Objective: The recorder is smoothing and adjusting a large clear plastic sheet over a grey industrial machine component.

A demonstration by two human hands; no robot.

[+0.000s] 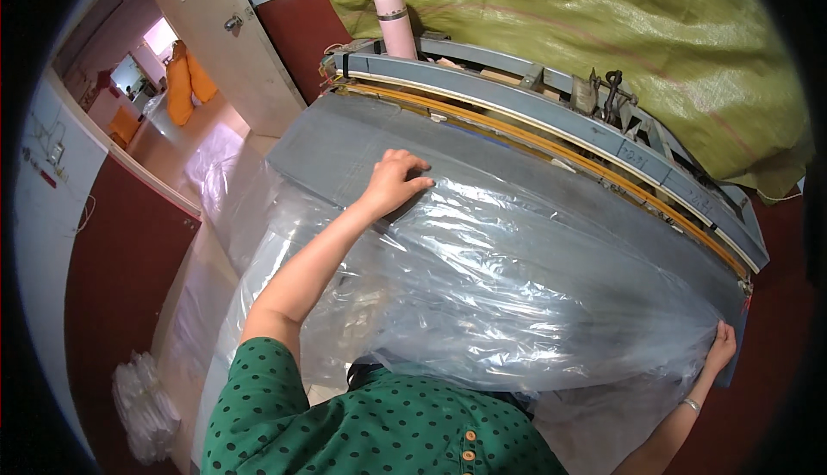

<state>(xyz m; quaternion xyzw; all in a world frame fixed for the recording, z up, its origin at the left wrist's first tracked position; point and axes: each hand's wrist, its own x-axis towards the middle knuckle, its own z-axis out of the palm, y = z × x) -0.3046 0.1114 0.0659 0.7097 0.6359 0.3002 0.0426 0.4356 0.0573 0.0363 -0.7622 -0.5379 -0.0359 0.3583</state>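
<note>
A wide clear plastic sheet [482,277], wrinkled and shiny, lies over a grey work surface [336,135] and hangs down toward my body. My left hand [396,182] rests near its far edge, fingers loosely bent and thumb apart, gripping nothing that I can see. Far out to the right, my right hand [721,347] pinches the sheet's corner, where the plastic gathers into folds pulled toward the fingers. Part of the sheet's near side is hidden by my body.
Along the back runs a grey metal frame [482,83] with a yellow strip [534,146]. A pink flask [395,25] stands on it, beside a green tarp [551,18]. Folded plastic [146,406] lies on the floor at left, near an open door [224,36].
</note>
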